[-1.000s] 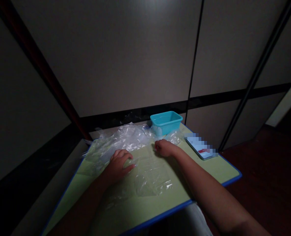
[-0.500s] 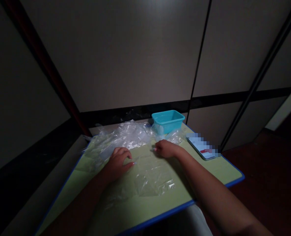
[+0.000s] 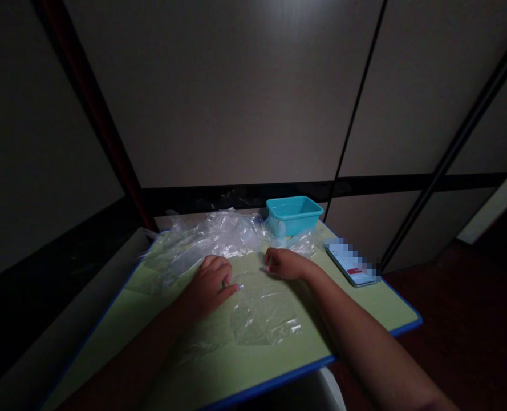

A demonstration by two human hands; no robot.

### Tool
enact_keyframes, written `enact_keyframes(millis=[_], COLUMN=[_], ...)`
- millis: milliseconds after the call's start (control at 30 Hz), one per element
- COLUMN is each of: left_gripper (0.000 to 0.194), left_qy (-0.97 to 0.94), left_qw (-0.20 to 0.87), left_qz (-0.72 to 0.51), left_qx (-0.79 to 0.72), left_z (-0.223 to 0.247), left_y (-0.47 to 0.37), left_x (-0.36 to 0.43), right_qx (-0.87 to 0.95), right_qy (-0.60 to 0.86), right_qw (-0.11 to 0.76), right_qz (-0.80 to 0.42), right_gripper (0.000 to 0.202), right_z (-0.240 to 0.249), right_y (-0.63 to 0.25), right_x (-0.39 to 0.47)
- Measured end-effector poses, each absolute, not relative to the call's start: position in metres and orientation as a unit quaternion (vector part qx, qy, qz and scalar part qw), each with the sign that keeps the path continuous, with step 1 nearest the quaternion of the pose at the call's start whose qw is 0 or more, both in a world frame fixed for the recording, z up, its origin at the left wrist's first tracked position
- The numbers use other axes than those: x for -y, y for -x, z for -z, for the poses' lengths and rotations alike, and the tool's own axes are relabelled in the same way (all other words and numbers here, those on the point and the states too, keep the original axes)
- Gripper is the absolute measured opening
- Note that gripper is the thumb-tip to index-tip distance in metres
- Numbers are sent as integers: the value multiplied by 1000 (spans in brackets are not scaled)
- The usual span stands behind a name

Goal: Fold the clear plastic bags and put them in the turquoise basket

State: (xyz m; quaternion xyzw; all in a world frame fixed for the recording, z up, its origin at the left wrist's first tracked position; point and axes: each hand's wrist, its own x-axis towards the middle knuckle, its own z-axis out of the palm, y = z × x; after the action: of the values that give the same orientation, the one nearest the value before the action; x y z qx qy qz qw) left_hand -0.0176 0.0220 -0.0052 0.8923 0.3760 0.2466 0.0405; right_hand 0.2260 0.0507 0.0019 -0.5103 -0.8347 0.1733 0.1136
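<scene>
Your left hand (image 3: 208, 282) lies on the clear sheet (image 3: 262, 308), fingers curled loosely, pressing rather than gripping; your right hand (image 3: 285, 264) pinches the sheet's far edge between fingertips. The sheet lies spread on the green board (image 3: 364, 302), just in front of the crumpled plastic pile (image 3: 210, 237) and teal tub (image 3: 293, 214), the phone (image 3: 351, 262) off to the right. Looks like the flattening step; a fold would want that edge lifted evenly, with the left hand anchoring.
</scene>
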Motion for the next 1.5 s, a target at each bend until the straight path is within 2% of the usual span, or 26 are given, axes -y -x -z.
enact_keyframes(millis=[167,333,500,600,767,967,1500], left_gripper=[14,22,26,28,37,31,44], left_qy=[-929,-940,-925,-918,-929,-944,-926], left_qw=[134,165,305,336,323,261,317], left_qz=[-197,-130,-89,-28,53,110,102], left_qx=[-282,-270,-207,-207,-170,-169,-178], left_z=[-8,-12,-26,-33,-37,-41,-31], left_y=[-6,-11,3,11,5,-5,-2], left_x=[8,16,23,30,37,38,39], right_qx=[830,818,813,810,806,804,808], right_qy=[520,545,556,562,566,565,558], right_qw=[113,126,131,132,151,171,164], right_qz=[-169,-133,-111,-100,-85,-79,-92], right_gripper=[21,29,32,33,33,33,34], right_z=[0,1,0,0,2,2,2], right_y=[-224,-224,-225,-224,-224,-226,-226], right_x=[-51,-53,-52,-53,-56,-58,-59])
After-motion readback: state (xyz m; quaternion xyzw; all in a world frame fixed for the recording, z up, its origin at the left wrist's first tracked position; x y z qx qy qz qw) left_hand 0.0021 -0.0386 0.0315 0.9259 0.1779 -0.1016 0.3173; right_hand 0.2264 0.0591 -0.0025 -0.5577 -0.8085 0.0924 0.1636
